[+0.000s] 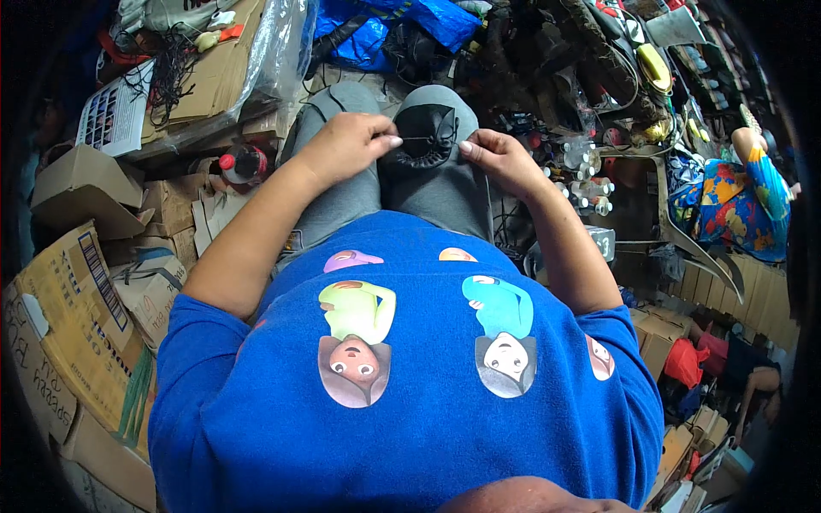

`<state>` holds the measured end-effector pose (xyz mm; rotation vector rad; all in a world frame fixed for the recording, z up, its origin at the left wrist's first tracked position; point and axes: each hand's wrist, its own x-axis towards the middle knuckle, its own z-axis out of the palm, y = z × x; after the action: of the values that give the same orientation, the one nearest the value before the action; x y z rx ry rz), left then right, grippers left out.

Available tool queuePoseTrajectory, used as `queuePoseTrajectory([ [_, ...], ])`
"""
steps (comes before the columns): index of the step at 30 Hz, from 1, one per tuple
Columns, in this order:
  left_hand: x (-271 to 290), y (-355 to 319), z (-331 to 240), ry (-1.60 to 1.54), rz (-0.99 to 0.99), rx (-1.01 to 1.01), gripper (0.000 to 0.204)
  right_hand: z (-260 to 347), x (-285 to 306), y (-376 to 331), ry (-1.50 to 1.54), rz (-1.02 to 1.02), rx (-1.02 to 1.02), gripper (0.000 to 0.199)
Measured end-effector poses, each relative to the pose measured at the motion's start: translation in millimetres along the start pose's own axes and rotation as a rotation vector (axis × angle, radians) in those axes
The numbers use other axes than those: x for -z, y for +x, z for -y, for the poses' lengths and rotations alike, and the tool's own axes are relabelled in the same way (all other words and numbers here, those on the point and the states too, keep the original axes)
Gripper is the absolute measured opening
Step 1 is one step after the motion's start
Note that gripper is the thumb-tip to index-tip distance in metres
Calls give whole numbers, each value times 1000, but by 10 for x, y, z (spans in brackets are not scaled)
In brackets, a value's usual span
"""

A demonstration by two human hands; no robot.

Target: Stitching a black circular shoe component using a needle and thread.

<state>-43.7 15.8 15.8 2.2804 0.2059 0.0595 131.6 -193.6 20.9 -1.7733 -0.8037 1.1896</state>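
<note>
A black piece with a puckered, gathered edge (421,159) lies over my right knee; it resembles a soft shoe upper, but I cannot tell for sure. My left hand (346,145) is on its left side, thumb and forefinger pinched together. A thin pale strand (415,138) runs from those fingertips to the black piece; whether it is thread or a needle is unclear. On the other side, my right hand (505,161) has thumb and forefinger closed near the piece's right edge. What they pinch is too small to make out.
Left of my legs are a red-capped bottle (244,164) and cardboard boxes (90,192). Small bottles (590,188) stand to the right, near a curved metal frame (684,239). Blue plastic (436,21) lies ahead. Another person's leg (761,184) shows at far right.
</note>
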Motion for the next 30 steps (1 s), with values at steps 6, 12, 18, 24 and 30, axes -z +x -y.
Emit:
queuePoseTrajectory([
  [6,636,-540,618,-64,-107,352,20,-291,572,-91,-52,-160,-76,25],
  [12,672,-539,614,-472,-372,295,24,-150,632,-189,-180,-229,-76,30],
  [18,213,261,-17,-16,-172,-265,35,293,348,107,-314,-127,224,16],
  [24,15,740,-105,-39,238,-97,32,430,241,294,-716,-91,415,11],
  [30,19,798,-73,-301,385,-33,27,456,265,328,-731,-28,460,13],
])
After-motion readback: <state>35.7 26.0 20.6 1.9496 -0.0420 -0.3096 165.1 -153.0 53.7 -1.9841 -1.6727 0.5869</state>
